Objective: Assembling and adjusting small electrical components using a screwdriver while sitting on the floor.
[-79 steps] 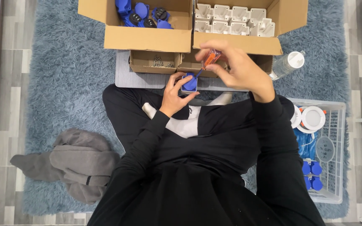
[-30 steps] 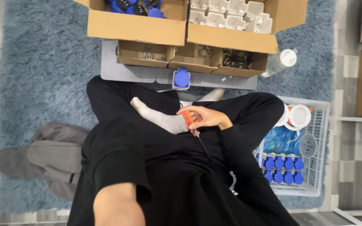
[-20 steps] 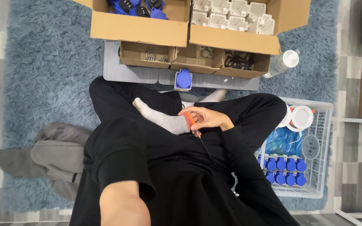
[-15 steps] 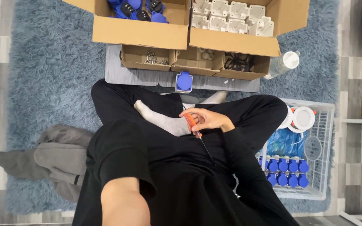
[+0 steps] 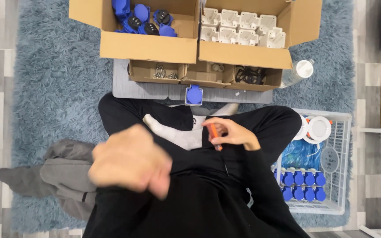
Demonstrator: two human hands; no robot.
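Screwdriver (image 5: 214,135), orange-handled, is resting pinched in my right hand (image 5: 232,134) over my lap while my left hand (image 5: 131,161), blurred and loosely curled around nothing, is lifting nearer the camera than half a second ago, the blue socket (image 5: 194,94) waiting at the grey board's (image 5: 142,90) near edge, calling for a reach forward.

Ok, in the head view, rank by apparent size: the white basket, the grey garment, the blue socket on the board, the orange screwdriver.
1. Grey garment and white basket: look alike, unranked.
2. Blue socket.
3. Orange screwdriver, partly hidden in the right hand, so unsure.
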